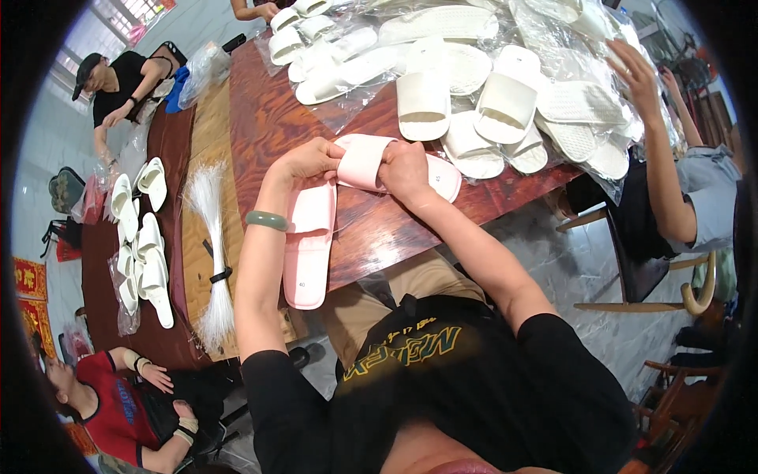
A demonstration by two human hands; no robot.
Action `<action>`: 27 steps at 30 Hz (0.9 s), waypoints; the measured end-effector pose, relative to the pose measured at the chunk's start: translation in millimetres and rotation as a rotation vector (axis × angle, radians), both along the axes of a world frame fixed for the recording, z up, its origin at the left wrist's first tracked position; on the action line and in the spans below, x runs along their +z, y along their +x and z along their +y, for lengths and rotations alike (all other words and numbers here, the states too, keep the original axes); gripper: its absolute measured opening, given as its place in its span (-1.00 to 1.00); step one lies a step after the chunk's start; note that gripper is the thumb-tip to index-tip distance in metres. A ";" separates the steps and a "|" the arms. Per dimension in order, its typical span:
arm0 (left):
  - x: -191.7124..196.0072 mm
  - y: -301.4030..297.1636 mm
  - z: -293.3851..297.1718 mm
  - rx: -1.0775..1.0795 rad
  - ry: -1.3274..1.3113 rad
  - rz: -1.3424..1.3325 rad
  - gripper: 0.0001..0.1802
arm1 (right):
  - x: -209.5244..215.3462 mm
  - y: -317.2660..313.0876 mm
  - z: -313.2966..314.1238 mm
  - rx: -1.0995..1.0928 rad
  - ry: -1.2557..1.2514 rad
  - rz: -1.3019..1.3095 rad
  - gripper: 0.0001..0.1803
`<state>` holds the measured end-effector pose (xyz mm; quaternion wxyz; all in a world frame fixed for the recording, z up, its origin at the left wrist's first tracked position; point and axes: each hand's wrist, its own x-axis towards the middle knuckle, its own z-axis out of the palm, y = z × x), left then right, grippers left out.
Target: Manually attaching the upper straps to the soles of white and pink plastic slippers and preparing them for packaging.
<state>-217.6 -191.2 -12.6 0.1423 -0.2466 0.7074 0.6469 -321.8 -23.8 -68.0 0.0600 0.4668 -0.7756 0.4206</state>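
A pale pink slide sandal (365,163) lies crosswise on the reddish wooden table, held by both of my hands. My left hand (309,160), below a green bangle, pinches its left end near the strap. My right hand (404,171) is closed at the right edge of the strap, its fingertips partly hidden at the opening. The heel end shows beyond my right wrist. A second pink slide sandal (305,272) lies lengthwise beside my left forearm, heel toward me and partly over the table's front edge. Its left side is partly covered by that forearm.
White slide sandals (422,95) and clear plastic bags pile up on the far side. A bundle of white ties (210,261) lies to the left, and more white sandals (151,268) rest on a brown cloth. Other people sit left and right; one arm (651,118) reaches over the pile.
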 end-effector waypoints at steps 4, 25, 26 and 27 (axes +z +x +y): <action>7.2 -0.2 8.1 -0.072 0.020 0.016 -0.93 | 2.1 -0.7 5.8 0.016 -0.027 0.137 -0.96; -13.0 4.4 -1.9 -0.010 -0.019 0.019 -0.90 | -0.6 0.2 2.5 0.107 0.042 0.027 -0.91; -13.7 4.7 -1.4 -0.012 -0.018 0.019 -0.90 | 0.2 1.0 2.8 0.100 0.012 0.015 -0.91; -14.4 4.9 -0.8 0.001 -0.035 0.023 -0.89 | 0.7 1.7 3.2 0.091 -0.018 0.005 -0.91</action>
